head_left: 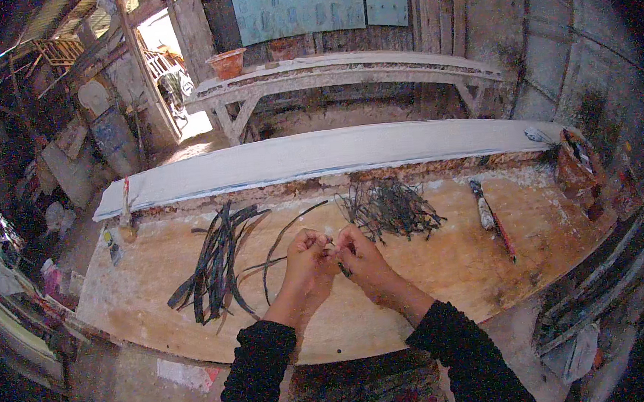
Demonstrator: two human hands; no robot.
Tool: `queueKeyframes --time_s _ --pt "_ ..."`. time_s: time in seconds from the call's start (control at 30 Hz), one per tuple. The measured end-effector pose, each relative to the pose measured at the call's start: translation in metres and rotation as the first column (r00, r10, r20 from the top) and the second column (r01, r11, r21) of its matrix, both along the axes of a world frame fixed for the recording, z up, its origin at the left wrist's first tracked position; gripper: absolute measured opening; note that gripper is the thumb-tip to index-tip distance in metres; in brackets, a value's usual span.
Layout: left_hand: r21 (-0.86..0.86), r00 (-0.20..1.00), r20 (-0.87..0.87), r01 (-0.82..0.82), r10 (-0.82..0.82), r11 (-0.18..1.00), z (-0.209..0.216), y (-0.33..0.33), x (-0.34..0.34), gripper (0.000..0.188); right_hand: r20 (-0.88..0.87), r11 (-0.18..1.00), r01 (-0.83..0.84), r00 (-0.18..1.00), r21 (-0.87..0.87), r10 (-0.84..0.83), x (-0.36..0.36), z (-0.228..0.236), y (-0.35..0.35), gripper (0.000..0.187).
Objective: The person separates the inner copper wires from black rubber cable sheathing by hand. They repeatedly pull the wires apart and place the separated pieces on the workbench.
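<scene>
My left hand (310, 260) and my right hand (365, 258) meet above the middle of the wooden table (330, 312). Both are closed in a pinch, fingertips together, on a thin dark strip (344, 270). Part of it shows below my right fingers; the rest is hidden by them. Left of my hands lies a bundle of long, flat black strips (218, 264). Between it and my left hand, a few loose strips (268, 263) curve over the wood. Just beyond my right hand sits a heap of short, thin, dark pieces (393, 209), apparently knotted.
A pen-like red and black tool (502, 233) lies at right, beside a whitish crumpled thing (484, 208). An orange-brown pot (579, 164) holding items stands at the right end. A long white-covered board (333, 151) borders the far side. A brush (126, 211) is at far left.
</scene>
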State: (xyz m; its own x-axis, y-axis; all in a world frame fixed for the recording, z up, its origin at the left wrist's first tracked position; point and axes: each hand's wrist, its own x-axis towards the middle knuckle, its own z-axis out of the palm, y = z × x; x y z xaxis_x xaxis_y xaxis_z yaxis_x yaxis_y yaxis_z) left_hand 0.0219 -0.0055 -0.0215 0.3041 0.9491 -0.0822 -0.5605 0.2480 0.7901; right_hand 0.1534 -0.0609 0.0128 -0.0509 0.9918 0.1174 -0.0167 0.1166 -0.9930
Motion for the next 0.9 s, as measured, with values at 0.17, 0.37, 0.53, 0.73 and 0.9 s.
queueKeyframes --time_s 0.17,0.37,0.53,0.73,0.9 --pt "0.124 0.994 -0.08 -0.064 0.074 0.99 -0.006 0.003 -0.001 0.006 0.028 0.995 0.002 1.0 -0.095 0.001 -0.002 0.011 -0.005 0.008" --pt "0.118 0.985 -0.114 -0.115 0.128 0.986 -0.006 0.011 -0.006 0.007 0.136 0.999 0.006 0.991 -0.039 -0.001 -0.005 0.016 -0.004 0.027" --pt "0.009 1.0 -0.017 -0.007 0.007 1.0 0.012 0.002 0.003 0.017 0.212 0.994 0.07 0.974 0.081 -0.085 0.007 -0.017 0.011 0.022" --pt "-0.072 0.96 0.028 0.278 -0.277 0.958 0.047 -0.034 0.013 0.027 -0.06 0.981 0.169 0.983 -0.097 -0.176 0.012 -0.009 0.018 0.009" --pt "-0.105 0.954 0.03 0.301 -0.3 0.948 0.034 -0.027 0.013 0.027 -0.008 0.944 0.325 0.946 0.049 -0.325 0.019 -0.017 0.026 0.013"
